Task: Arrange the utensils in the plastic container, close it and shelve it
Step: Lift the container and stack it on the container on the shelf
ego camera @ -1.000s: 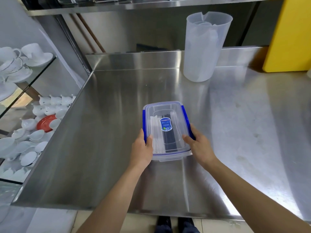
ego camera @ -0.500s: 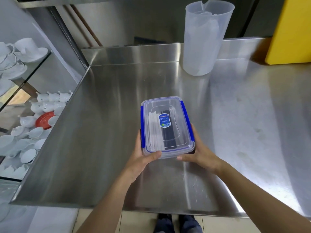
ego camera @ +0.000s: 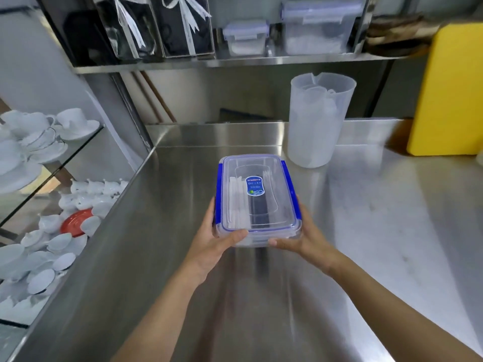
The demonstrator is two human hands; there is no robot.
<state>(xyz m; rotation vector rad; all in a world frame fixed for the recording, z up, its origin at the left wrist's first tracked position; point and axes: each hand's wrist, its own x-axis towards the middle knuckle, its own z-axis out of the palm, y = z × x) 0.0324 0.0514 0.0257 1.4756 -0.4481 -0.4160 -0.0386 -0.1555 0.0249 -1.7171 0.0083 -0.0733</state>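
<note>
**Closed box held in both our hands above the counter**

We hold the plastic box between our hands. Our left hand grips its near left corner, thumb curled over the front edge of the lid, fingers hidden beneath. Our right hand cups the near right corner from below, with the thumb against the front wall. The lid sits flat on the box with its blue side clips folded down. Through the clear lid we see white utensils lying lengthwise nearer our left hand and something dark beside them under a blue sticker. Below our hands lies the steel counter. Beyond our right hand a cloudy plastic jug stands on the counter. Further up, past our fingertips, a shelf carries other clear boxes and ribboned black packages.
</note>
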